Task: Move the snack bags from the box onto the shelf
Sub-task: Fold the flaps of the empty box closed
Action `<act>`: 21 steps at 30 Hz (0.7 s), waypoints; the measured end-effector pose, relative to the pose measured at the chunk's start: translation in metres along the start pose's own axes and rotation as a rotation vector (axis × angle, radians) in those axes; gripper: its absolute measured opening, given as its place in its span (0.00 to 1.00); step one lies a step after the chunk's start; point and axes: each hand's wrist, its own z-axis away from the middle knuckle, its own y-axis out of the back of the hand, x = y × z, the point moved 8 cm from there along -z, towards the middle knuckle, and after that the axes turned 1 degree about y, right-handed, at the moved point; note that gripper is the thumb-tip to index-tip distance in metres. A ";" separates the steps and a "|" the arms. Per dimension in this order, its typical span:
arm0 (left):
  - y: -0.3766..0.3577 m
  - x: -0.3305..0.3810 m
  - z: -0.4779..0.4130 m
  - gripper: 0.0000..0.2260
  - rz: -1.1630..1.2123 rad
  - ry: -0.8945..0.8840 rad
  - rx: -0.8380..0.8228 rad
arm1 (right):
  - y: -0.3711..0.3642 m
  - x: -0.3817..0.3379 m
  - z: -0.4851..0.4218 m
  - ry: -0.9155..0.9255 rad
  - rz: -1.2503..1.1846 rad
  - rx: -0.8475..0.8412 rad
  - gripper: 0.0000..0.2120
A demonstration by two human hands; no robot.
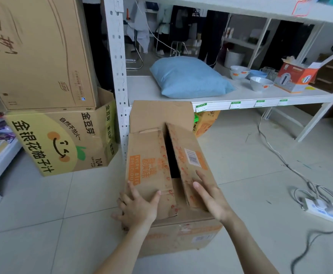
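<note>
A brown cardboard box (173, 232) with orange print stands on the tiled floor in front of me, against the white shelf (240, 95). Its two long top flaps nearly meet, leaving a dark slit between them; its contents are hidden. My left hand (138, 208) lies flat on the left flap (147, 165), fingers spread over its near corner. My right hand (211, 196) rests with straight fingers on the tilted right flap (189, 161). No snack bags are visible.
On the shelf lie a blue pillow (189, 78), bowls (260, 83) and a small appliance carton (295, 77). Stacked cardboard boxes (62, 139) stand at the left beside the shelf post (118, 76). A power strip (323, 210) and cables trail on the floor at right.
</note>
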 end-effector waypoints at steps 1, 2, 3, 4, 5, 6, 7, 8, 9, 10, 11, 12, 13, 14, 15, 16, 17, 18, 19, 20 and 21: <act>0.000 0.001 -0.003 0.51 0.008 -0.021 -0.002 | -0.008 0.009 -0.002 -0.029 0.039 -0.012 0.28; -0.001 0.003 -0.006 0.52 0.013 -0.039 -0.004 | -0.015 0.016 -0.004 -0.050 0.084 -0.019 0.29; -0.001 0.003 -0.008 0.52 0.015 -0.054 -0.006 | -0.021 0.024 -0.006 -0.058 0.136 -0.020 0.31; -0.002 0.004 -0.011 0.52 0.014 -0.068 -0.008 | -0.026 0.030 -0.009 -0.059 0.197 -0.024 0.34; -0.003 0.004 -0.012 0.52 0.009 -0.083 -0.008 | -0.029 0.035 -0.012 -0.062 0.262 -0.028 0.37; -0.003 0.005 -0.014 0.52 0.003 -0.099 -0.007 | -0.030 0.039 -0.015 -0.063 0.322 -0.030 0.40; -0.003 0.006 -0.014 0.51 -0.001 -0.114 -0.008 | -0.032 0.042 -0.017 -0.064 0.362 -0.033 0.39; -0.001 0.007 -0.014 0.50 -0.004 -0.127 -0.010 | -0.032 0.041 -0.019 -0.059 0.380 -0.031 0.38; 0.000 0.010 -0.013 0.49 -0.009 -0.140 -0.012 | -0.031 0.040 -0.019 -0.057 0.385 -0.025 0.38; 0.002 0.014 -0.012 0.48 -0.017 -0.157 -0.011 | -0.031 0.037 -0.019 -0.059 0.387 -0.025 0.38; 0.004 0.020 -0.011 0.47 -0.027 -0.176 -0.012 | -0.029 0.033 -0.020 -0.066 0.378 -0.030 0.39; 0.006 0.026 -0.010 0.47 -0.034 -0.190 -0.014 | -0.029 0.028 -0.022 -0.062 0.363 -0.032 0.39; 0.008 0.033 -0.012 0.48 -0.035 -0.196 -0.015 | -0.028 0.024 -0.025 -0.046 0.349 -0.030 0.38; 0.009 0.040 -0.015 0.48 -0.032 -0.196 -0.015 | -0.028 0.020 -0.030 -0.025 0.346 -0.025 0.37; 0.010 0.048 -0.020 0.48 -0.026 -0.194 -0.013 | -0.025 0.016 -0.036 -0.016 0.355 -0.017 0.35; 0.011 0.056 -0.026 0.48 -0.022 -0.191 -0.010 | -0.021 0.014 -0.044 -0.009 0.367 -0.003 0.34; 0.014 0.063 -0.032 0.48 -0.020 -0.188 -0.004 | -0.016 0.012 -0.053 -0.002 0.370 0.009 0.34; 0.018 0.070 -0.039 0.48 -0.015 -0.180 0.004 | -0.012 0.009 -0.063 0.010 0.371 0.015 0.37; 0.022 0.077 -0.047 0.47 -0.008 -0.169 0.013 | -0.006 0.006 -0.073 0.019 0.374 0.020 0.41; 0.027 0.084 -0.056 0.47 -0.001 -0.157 0.023 | 0.000 0.003 -0.085 0.027 0.377 0.026 0.44; 0.033 0.089 -0.066 0.47 0.003 -0.143 0.038 | 0.008 -0.002 -0.098 0.031 0.381 0.034 0.46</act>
